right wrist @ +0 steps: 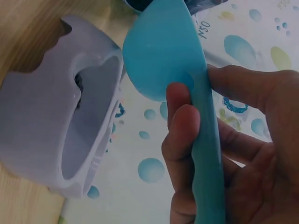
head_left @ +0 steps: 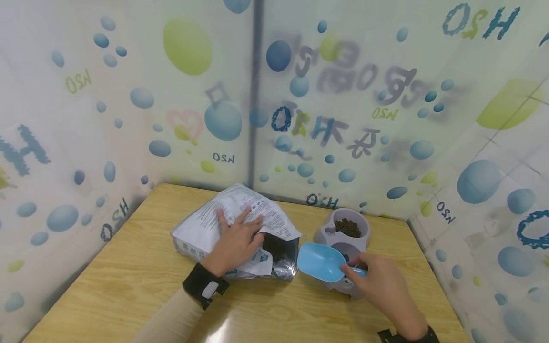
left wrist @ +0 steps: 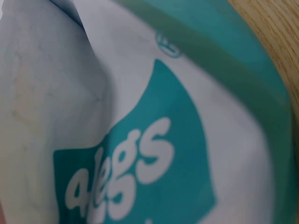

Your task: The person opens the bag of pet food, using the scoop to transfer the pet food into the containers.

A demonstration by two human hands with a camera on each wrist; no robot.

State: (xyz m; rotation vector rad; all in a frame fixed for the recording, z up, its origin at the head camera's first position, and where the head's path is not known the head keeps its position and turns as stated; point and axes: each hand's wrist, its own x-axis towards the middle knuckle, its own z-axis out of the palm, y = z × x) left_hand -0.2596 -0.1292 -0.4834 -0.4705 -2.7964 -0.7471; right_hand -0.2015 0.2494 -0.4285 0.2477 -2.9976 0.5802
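My left hand rests with spread fingers on a white pet food bag lying on its side. Dark kibble shows inside the bag's mouth, which faces right. Up close in the left wrist view, the bag carries teal print. My right hand grips the handle of a blue scoop, held between the bag mouth and a lavender double pet bowl. No food shows in the scoop. The far compartment holds brown kibble; the scoop partly hides the near one.
Everything stands on a wooden table. Behind it and along both sides rise pale walls printed with blue and green bubbles. The bowl stands near the table's back right corner.
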